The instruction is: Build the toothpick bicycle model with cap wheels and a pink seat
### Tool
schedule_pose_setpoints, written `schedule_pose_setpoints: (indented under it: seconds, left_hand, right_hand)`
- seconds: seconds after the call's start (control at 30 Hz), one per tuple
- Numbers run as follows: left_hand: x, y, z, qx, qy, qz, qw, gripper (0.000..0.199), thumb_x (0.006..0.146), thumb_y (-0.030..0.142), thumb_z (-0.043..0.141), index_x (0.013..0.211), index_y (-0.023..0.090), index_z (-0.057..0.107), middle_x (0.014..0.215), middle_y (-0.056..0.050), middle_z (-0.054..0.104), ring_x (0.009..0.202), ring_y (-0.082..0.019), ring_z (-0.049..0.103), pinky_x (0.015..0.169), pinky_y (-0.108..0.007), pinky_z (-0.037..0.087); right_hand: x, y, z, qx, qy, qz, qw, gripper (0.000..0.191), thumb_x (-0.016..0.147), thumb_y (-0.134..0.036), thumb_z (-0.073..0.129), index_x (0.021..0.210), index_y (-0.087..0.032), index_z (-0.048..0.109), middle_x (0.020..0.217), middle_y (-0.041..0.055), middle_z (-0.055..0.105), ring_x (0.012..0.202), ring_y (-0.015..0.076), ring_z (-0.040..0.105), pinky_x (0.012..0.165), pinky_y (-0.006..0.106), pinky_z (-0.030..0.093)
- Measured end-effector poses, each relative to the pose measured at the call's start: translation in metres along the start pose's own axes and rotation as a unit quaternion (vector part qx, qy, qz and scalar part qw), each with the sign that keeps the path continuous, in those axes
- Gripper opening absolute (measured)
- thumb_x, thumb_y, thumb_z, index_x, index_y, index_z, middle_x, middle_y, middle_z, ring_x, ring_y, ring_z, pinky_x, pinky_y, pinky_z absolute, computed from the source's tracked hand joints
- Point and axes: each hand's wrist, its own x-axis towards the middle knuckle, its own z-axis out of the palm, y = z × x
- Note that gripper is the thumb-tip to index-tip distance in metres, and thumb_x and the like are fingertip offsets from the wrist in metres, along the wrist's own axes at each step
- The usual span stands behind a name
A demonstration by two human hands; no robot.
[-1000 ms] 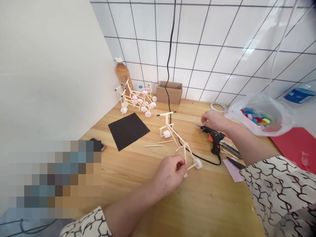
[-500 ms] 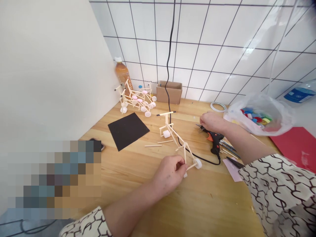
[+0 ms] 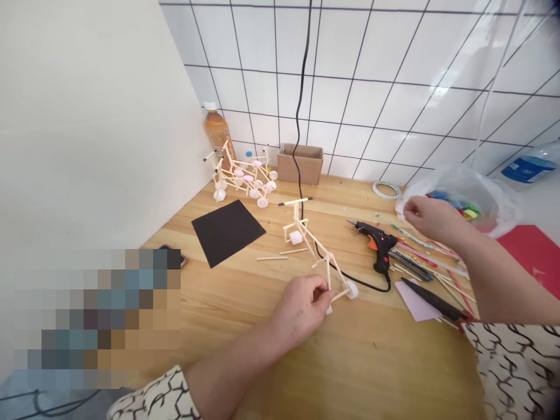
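Note:
My left hand (image 3: 306,300) pinches the lower rear of a small tricycle model (image 3: 329,256) built from thin wooden sticks. The model has white round wheels and a handlebar with black ends, and it stands on the wooden table. My right hand (image 3: 422,213) is raised at the near-left edge of a clear plastic bag (image 3: 494,219) of colourful bottle caps. Its fingers are curled together, and whatever may be between them is hidden. Left of that hand lies a black hot glue gun (image 3: 376,239) with an orange trigger. Two loose sticks (image 3: 272,258) lie left of the model.
Several finished stick tricycles (image 3: 245,178) stand by a drink bottle (image 3: 217,131) and a cardboard box (image 3: 300,165). A black sheet (image 3: 228,232) lies at left. Scissors (image 3: 433,298), a tape roll (image 3: 386,189), sticks and a red sheet (image 3: 531,256) occupy the right. A black cord (image 3: 356,280) crosses the table.
My right hand has moved right, from above the glue gun's nozzle to the plastic bag, uncovering sticks and coloured strips. My left hand and the model have stayed in place.

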Motion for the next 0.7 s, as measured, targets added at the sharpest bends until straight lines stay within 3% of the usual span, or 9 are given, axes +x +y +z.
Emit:
schedule_pose_setpoints:
  seconds: [0.2,0.3,0.37,0.5,0.7]
  left_hand:
    - [0.001,-0.004,0.001,0.005,0.008,0.022,1.0,0.021,0.078,0.032,0.049,0.063,0.017,0.05,0.06,-0.001,0.06,0.056,-0.014,0.056,0.053,-0.022,0.04]
    - [0.002,-0.004,0.001,0.017,0.014,0.019,1.0,0.02,0.077,0.031,0.049,0.062,0.017,0.05,0.058,0.0,0.058,0.056,-0.014,0.057,0.053,-0.022,0.04]
    - [0.002,-0.002,0.001,0.023,0.014,0.014,1.0,0.02,0.077,0.031,0.049,0.062,0.018,0.049,0.056,0.0,0.057,0.055,-0.014,0.057,0.052,-0.022,0.04]
    - [0.001,-0.001,0.001,0.028,0.014,0.014,0.999,0.02,0.077,0.03,0.049,0.061,0.018,0.048,0.056,0.0,0.056,0.055,-0.015,0.057,0.051,-0.022,0.04]
    - [0.002,-0.005,0.002,0.015,0.012,0.03,0.999,0.019,0.077,0.03,0.048,0.062,0.018,0.049,0.056,0.0,0.057,0.055,-0.014,0.057,0.052,-0.022,0.04]
  right_hand:
    - [-0.04,0.054,0.004,-0.013,-0.037,0.093,0.995,0.009,0.074,-0.017,0.051,0.065,-0.021,0.052,0.068,0.0074,0.062,0.061,0.0211,0.054,0.05,0.027,0.033]
    - [-0.057,0.063,0.008,-0.015,-0.022,0.127,0.992,0.008,0.072,-0.012,0.05,0.069,-0.019,0.055,0.081,0.0128,0.064,0.07,0.0248,0.056,0.053,0.029,0.033]
    - [-0.066,0.057,0.011,0.001,-0.007,0.134,0.991,0.009,0.077,-0.018,0.048,0.074,-0.017,0.057,0.086,0.0144,0.064,0.075,0.0256,0.057,0.054,0.029,0.034]
    - [-0.076,0.018,0.022,0.078,-0.035,0.072,0.994,0.031,0.084,-0.044,0.042,0.072,-0.021,0.059,0.071,0.0041,0.066,0.065,0.0175,0.058,0.054,0.025,0.036]
    - [-0.07,-0.038,0.032,0.069,-0.085,0.026,0.994,0.052,0.08,-0.06,0.037,0.058,-0.019,0.06,0.062,0.0084,0.064,0.057,0.0219,0.058,0.046,0.028,0.031]
